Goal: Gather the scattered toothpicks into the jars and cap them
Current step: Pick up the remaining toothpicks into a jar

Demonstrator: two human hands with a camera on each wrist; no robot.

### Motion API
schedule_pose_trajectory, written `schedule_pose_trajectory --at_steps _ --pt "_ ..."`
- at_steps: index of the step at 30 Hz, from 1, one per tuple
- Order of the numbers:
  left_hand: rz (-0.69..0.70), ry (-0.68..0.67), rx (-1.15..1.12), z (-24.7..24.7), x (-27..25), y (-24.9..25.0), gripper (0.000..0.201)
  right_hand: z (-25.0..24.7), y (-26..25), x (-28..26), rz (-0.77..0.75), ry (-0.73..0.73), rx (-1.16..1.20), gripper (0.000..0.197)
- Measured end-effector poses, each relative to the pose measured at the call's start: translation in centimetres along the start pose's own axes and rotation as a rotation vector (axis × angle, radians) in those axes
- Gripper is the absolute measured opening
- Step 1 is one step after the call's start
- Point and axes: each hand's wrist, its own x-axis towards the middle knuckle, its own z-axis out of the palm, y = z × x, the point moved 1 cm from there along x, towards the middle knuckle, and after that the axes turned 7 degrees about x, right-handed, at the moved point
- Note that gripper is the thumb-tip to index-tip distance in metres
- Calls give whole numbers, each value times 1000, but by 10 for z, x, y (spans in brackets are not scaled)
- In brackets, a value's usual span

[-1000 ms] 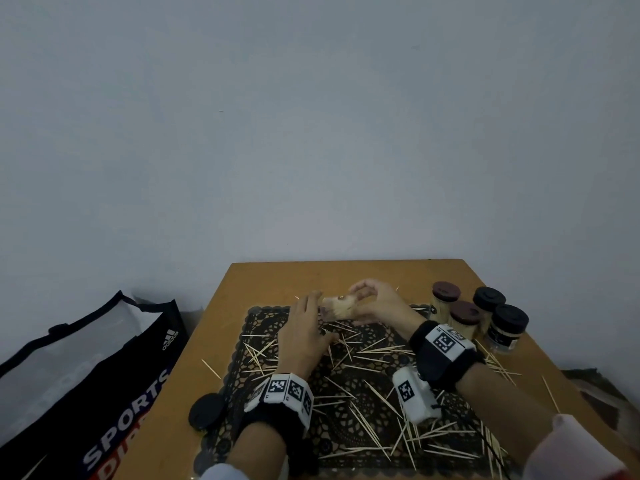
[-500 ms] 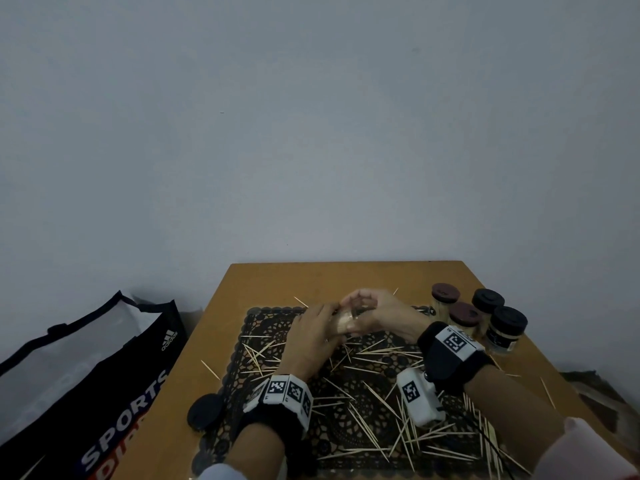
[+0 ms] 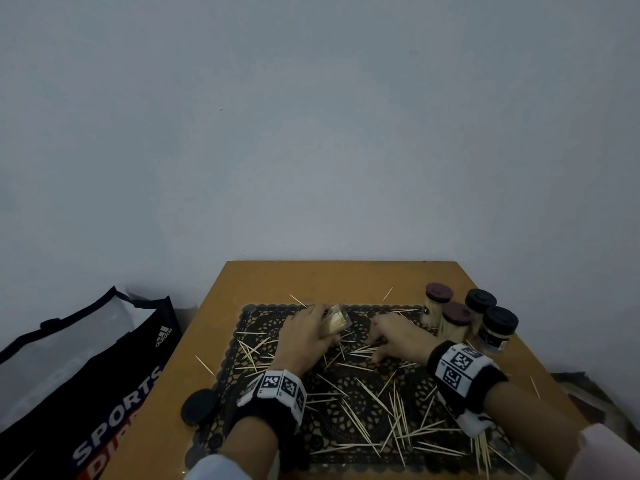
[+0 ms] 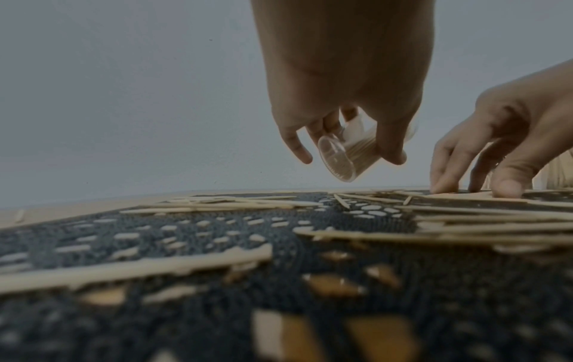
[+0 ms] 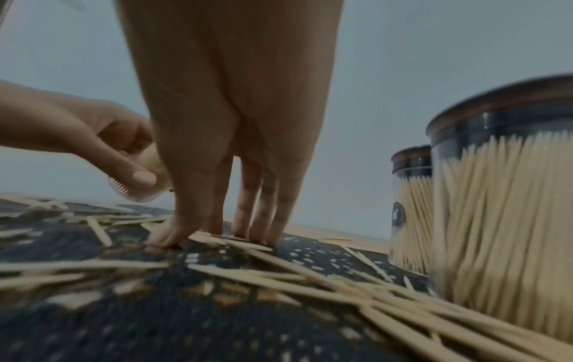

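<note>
From the head camera: the left hand (image 3: pixel 304 336) is wrapped around a small clear jar (image 3: pixel 335 323), tilted, part full and with no cap on, held just above the black lace mat (image 3: pixel 360 393). The right hand (image 3: pixel 398 337) has its fingertips down on the loose toothpicks (image 3: pixel 374 396) near the middle of the mat. I can't tell from here whether it has actually pinched any. Four capped jars (image 3: pixel 464 320) stand packed together at the table's (image 3: pixel 311 275) right side, and a loose black lid (image 3: pixel 201 407) sits by the mat's left edge.

Left wrist camera: thumb and fingers curl around the jar's (image 4: pixel 344 156) smooth round wall, with the flat base facing the camera. Looks like thin, light plastic and probably slippery, so gripping around the body seems right.

Right wrist camera: the fingers (image 5: pixel 257 220) are nearly straight, with their tips pressing on the sticks. Those are thin, stiff, pointed wooden slivers, practically weightless, and they'll likely roll or catch in the mat's open holes. I'd rake a few parallel and pinch them mid-length, not at the sharp ends. The full jars (image 5: pixel 502 220) are crammed tight.
</note>
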Motion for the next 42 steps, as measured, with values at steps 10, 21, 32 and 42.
schedule_pose_trajectory --at_steps 10,21,32,42 --pt "-5 -8 -2 -1 -1 -1 57 -8 -16 -1 -44 -64 -172 16" --pt "-15 -32 -11 -3 -2 1 59 -4 -9 -1 -69 -35 -308 13" --pt "-45 -11 4 -4 -3 -1 54 -47 -13 0 -29 266 67 11" --pt "38 -130 -210 3 -1 4 61 -40 -45 18 -38 372 333 7"
